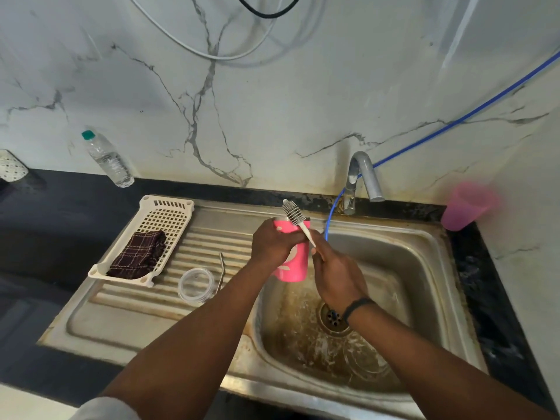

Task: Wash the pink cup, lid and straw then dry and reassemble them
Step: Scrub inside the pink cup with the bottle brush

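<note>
My left hand (pixel 274 242) grips the pink cup (pixel 294 262) around its upper part and holds it upright over the left edge of the sink basin (pixel 409 268). In my right hand (pixel 336 274) is the handle of a white bottle brush (pixel 296 218); its bristle head sticks up above the cup's rim. The clear lid (pixel 197 285) lies on the ribbed draining board (pixel 151 316). Just right of the lid lies the metal straw (pixel 221 269).
A white plastic rack (pixel 169 219) with a dark checked cloth (pixel 138 254) sits on the draining board's left. The tap (pixel 362 177) stands behind the basin with a blue hose. A pale pink tumbler (pixel 466 206) stands at right, a water bottle (pixel 107 159) at back left.
</note>
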